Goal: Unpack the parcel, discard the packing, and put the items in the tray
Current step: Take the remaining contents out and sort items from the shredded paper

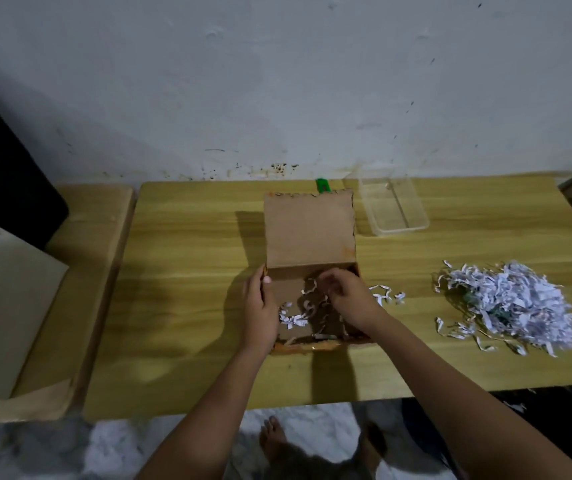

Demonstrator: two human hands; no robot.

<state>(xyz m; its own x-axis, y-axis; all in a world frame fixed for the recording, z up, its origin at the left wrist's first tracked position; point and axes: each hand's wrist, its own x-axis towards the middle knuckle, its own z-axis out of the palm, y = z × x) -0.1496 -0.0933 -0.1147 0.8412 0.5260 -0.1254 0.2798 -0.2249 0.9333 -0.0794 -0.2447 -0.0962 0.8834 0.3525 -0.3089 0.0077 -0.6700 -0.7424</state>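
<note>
A brown cardboard parcel box [289,292] lies open in the middle of the wooden table, its lid [309,230] flipped back toward the wall. A few white paper shreds [291,318] remain inside. My left hand [260,306] grips the box's left wall. Inside the box, my right hand [347,296] has its fingers curled near the shreds; what it holds is blurred. A clear plastic tray [393,211] stands at the back right of the box, nothing visible in it. A big heap of shredded paper [513,303] lies on the table to the right.
A green object [322,185] peeks out behind the lid. Stray shreds [383,294] lie just right of the box. A white block [0,313] sits on a lower bench at the left. The wall runs along the table's far edge. A bare foot [272,438] shows below.
</note>
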